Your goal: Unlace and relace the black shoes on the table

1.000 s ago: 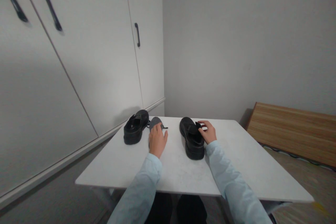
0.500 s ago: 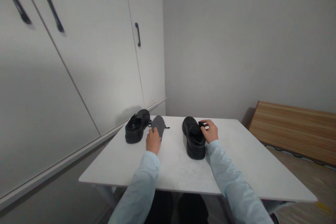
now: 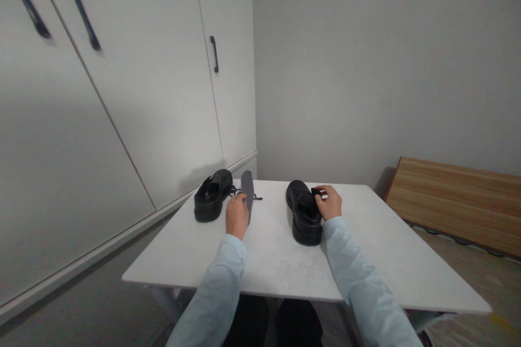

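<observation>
A grey insole (image 3: 247, 184) is pinched in my left hand (image 3: 236, 217), tilted up on its edge above the table. My right hand (image 3: 329, 204) grips the upper flap on the right side of a black shoe (image 3: 306, 222), which stands on the table with its heel toward me. To the left of my left hand sits a second black shoe (image 3: 209, 203), also heel toward me. Dark laces (image 3: 258, 198) lie on the table behind the insole, partly hidden by it.
The shoes stand on a white table (image 3: 277, 274). White cabinets (image 3: 163, 92) with dark handles run along the left, and a grey wall rises behind. A wood-grain panel (image 3: 456, 200) lies at the right beyond the table.
My left hand has turned the insole from facing me to nearly edge-on. The right shoe has shifted slightly right along with my right hand.
</observation>
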The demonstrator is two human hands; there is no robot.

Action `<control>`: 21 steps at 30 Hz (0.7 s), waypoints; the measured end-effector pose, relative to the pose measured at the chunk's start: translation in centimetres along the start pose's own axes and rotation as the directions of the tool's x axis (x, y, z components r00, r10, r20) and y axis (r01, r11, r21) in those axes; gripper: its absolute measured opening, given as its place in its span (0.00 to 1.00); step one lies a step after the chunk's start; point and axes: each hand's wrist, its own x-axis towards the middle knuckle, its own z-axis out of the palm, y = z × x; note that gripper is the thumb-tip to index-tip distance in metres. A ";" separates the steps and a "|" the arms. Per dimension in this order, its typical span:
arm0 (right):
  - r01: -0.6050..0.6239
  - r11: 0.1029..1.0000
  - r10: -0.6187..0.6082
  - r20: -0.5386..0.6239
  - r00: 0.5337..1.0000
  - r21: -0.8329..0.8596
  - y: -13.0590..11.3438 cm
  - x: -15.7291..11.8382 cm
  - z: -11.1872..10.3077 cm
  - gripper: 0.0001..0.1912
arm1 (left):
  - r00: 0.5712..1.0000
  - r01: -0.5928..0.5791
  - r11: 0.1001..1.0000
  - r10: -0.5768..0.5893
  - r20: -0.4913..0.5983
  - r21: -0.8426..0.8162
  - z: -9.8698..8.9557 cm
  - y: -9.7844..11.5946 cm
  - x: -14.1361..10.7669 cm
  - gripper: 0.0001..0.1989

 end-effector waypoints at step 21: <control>0.014 0.997 -0.013 0.008 1.000 -0.082 -0.4 -0.1 -0.3 0.12 | 0.902 -0.162 0.950 0.253 0.351 -0.268 2.6 3.2 -2.2 0.18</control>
